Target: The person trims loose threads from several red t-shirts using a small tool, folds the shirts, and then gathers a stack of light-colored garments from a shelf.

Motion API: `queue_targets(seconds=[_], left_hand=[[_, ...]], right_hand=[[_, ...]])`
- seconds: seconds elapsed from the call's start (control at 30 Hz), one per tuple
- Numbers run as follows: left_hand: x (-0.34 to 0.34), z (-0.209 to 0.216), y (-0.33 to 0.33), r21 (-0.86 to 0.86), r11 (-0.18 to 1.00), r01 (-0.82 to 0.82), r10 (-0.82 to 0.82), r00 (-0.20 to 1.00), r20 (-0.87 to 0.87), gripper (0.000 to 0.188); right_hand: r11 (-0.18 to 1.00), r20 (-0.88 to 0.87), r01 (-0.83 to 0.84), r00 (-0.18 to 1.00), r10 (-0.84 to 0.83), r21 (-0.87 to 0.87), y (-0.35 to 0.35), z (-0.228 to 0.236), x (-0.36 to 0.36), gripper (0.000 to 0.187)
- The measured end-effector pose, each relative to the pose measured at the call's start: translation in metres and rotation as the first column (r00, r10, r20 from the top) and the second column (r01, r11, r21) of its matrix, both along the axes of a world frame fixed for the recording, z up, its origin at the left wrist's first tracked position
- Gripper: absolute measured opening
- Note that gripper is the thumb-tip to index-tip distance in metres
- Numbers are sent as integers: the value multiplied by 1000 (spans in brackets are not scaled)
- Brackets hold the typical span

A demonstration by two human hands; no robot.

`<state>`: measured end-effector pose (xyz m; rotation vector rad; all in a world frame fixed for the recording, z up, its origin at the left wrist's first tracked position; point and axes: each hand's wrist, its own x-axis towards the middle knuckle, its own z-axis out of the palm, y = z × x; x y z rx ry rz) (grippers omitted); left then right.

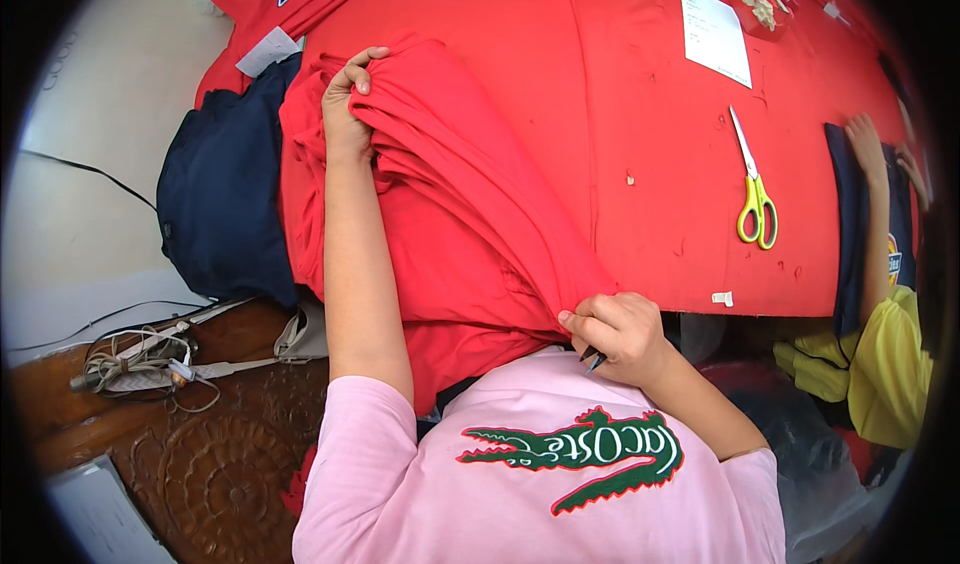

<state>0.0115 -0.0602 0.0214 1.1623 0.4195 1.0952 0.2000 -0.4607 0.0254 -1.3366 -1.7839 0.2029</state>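
Note:
A red garment (455,164), bunched in long folds, stretches between my two hands over the near left part of the table. Up at its far left end, my left hand (350,99) is closed around the gathered cloth. Near the table's front edge, close to my body, my right hand (622,336) pinches the lower right end of the cloth. Tucked in that same hand is a small dark pointed tool (594,360); most of it is hidden by the fingers, so its kind does not show.
Scissors with yellow handles (757,212) lie on the red-covered table (650,249), below a white paper sheet (716,36). Folded navy cloth (225,184) sits at left, above tangled cables (140,359). At far right, another person's hand (866,146) rests by a navy garment (850,224).

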Motion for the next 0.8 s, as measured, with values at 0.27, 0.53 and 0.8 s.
queue_targets(seconds=[0.27,0.53,0.8], left_hand=[[-3,-4,5,33,999,39,-40,998,43,23],[-1,-3,3,22,999,33,-35,996,87,24],[-8,-9,3,-20,992,125,-118,971,210,24]], right_hand=[[1000,10,-6,1000,6,-8,2,2,-3,10],[1000,48,29,998,-29,-9,3,-1,-8,20],[999,74,19,997,-16,-38,6,6,-14,22]])
